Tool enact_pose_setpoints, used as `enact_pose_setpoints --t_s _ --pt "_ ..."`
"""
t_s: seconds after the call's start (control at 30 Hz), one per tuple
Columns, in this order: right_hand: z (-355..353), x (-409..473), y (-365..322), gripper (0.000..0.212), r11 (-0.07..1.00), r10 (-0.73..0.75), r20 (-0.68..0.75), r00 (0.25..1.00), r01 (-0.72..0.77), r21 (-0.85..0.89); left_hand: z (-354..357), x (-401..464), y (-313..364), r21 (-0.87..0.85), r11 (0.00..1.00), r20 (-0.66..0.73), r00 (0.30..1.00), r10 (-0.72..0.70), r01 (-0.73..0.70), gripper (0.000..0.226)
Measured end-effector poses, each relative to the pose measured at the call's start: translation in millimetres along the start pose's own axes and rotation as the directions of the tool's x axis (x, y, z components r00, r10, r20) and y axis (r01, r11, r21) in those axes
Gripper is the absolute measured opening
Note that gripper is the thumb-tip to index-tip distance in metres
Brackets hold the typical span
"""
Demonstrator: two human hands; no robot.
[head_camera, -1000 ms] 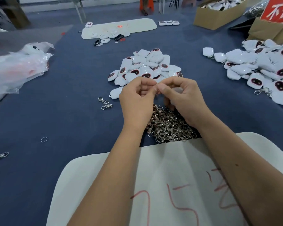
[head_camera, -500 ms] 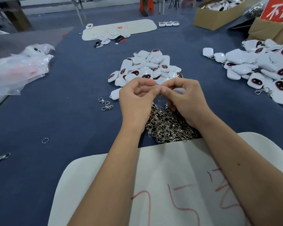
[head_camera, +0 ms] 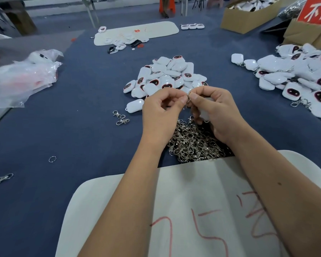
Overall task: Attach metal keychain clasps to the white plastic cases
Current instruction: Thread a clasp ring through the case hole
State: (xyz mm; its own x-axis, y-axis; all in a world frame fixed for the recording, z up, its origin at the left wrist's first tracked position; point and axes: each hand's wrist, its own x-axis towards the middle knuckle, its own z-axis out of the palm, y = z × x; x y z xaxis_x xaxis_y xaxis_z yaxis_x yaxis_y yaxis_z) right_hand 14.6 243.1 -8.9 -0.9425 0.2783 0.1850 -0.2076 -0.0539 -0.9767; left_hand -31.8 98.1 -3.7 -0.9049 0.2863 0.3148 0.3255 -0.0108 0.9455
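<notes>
At nine o'clock, a heap of clear plastic bags (head_camera: 20, 78) with white things inside. Lower, near eight o'clock, one loose clasp (head_camera: 3, 178) and one small ring (head_camera: 52, 159) on the blue table (head_camera: 72, 138). Just left of the middle, two more loose clasps (head_camera: 121, 117).

At twelve o'clock, a pile of white cases (head_camera: 165, 76), many with dark faces, none with a clasp on that can be seen. Lots left to do there, by the look of it.

In the middle, the left hand (head_camera: 161, 115) and the right hand (head_camera: 217, 112), close together, fingertips nearly touching. Left thumb and finger pinched on a small metal clasp (head_camera: 188, 98). Right fingers pinched on the same clasp from the other side, with a white case (head_camera: 205, 113) tucked in the right palm, mostly hidden. Looks like the clasp going onto the case right now, not yet done; hard to tell for sure.

Right under the hands, toward six o'clock, a big shiny heap of clasps (head_camera: 193, 143), waiting.

At six o'clock, a white sheet (head_camera: 104, 210) with red hand-drawn marks, maybe "75" and more, too messy to read.

At three o'clock, a second pile of cases (head_camera: 304, 78), some with clasps hanging off. Likely the finished ones.

At one o'clock, cardboard boxes (head_camera: 248, 21) and a red sign (head_camera: 317, 12) with white Chinese writing, "不合", cut off at the edge.
</notes>
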Motion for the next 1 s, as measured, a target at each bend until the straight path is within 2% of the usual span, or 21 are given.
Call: enact_pose_setpoints --t_s 0.4,0.53,0.67,0.87,1.0 --pt "2.7 -1.3 -0.8 0.013 0.993 -0.039 0.003 0.999 0.039 -0.113 -4.3 1.2 -0.3 0.101 0.994 0.048 0.998 0.032 -0.037 0.01" --pt "5.4 -3.5 -0.5 0.008 0.964 -0.101 -0.003 0.995 0.097 -0.247 -5.9 0.8 -4.0 0.233 0.966 0.074 0.993 0.096 -0.11 0.012" --pt "7.1 -4.9 -0.4 0.009 0.875 -0.237 -0.012 0.972 0.208 -0.437 -6.1 -0.8 -6.9 0.388 0.897 0.077 0.977 0.199 -0.213 0.016" --pt "11.8 -7.3 -3.5 0.008 0.701 -0.438 0.025 0.898 0.359 -0.616 -4.2 -1.7 -7.3 0.449 0.855 0.073 0.965 0.253 -0.259 0.012" --pt "9.3 -7.7 -6.1 0.01 0.607 -0.495 0.102 0.863 0.427 -0.67 -5.0 -2.0 -5.8 0.461 0.847 0.076 0.962 0.261 -0.266 0.014"
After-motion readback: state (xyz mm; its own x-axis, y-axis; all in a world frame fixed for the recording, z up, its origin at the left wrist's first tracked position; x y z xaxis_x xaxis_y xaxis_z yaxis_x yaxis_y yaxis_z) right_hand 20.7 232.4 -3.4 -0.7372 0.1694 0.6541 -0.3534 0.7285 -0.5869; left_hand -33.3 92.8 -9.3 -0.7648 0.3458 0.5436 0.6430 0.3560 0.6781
